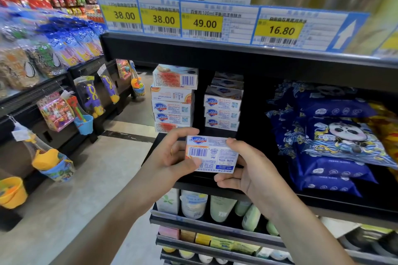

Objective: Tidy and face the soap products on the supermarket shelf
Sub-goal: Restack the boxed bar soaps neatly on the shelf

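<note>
Both hands, left point(172, 157) and right point(243, 168), clamp the soap box point(212, 154) crosswise, stacks point(172, 112) at twelve o'clock

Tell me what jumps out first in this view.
Both hands, left hand and right hand, grip a white Safeguard soap box at centre. Behind it stand two stacks of white soap boxes on the black shelf. Above hang yellow price tags.

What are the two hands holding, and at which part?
Both hold one soap box: the left hand grips its left end, and the right hand grips its right end.
</note>
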`<state>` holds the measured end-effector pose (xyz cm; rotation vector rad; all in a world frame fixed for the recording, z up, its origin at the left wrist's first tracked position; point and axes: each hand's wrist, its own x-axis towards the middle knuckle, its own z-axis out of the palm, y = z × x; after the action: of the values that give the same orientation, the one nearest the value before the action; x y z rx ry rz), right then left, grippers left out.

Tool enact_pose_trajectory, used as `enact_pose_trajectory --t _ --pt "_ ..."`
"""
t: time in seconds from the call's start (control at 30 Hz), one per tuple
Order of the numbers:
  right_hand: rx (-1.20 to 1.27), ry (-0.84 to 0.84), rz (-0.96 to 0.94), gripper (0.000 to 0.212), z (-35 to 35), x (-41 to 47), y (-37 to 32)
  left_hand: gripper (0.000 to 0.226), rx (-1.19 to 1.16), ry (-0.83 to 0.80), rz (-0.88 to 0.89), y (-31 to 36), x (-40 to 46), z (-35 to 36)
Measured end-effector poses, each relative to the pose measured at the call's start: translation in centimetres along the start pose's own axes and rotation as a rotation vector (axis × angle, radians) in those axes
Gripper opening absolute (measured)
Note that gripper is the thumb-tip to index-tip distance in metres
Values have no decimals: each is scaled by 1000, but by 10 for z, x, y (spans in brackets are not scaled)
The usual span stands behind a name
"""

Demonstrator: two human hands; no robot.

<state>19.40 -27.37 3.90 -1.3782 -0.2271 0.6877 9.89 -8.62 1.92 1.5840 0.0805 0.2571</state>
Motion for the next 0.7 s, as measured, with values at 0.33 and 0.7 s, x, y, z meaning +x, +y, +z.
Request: enact_pose_trajectory --t 0.33,0.7 --pt "-12 -49 -81 32 -3 -2 3 57 -12 17 -195 3 -1 0" --pt "-73 -55 -192 25 -9 -7 10 89 -59 111 -400 3 5 0"
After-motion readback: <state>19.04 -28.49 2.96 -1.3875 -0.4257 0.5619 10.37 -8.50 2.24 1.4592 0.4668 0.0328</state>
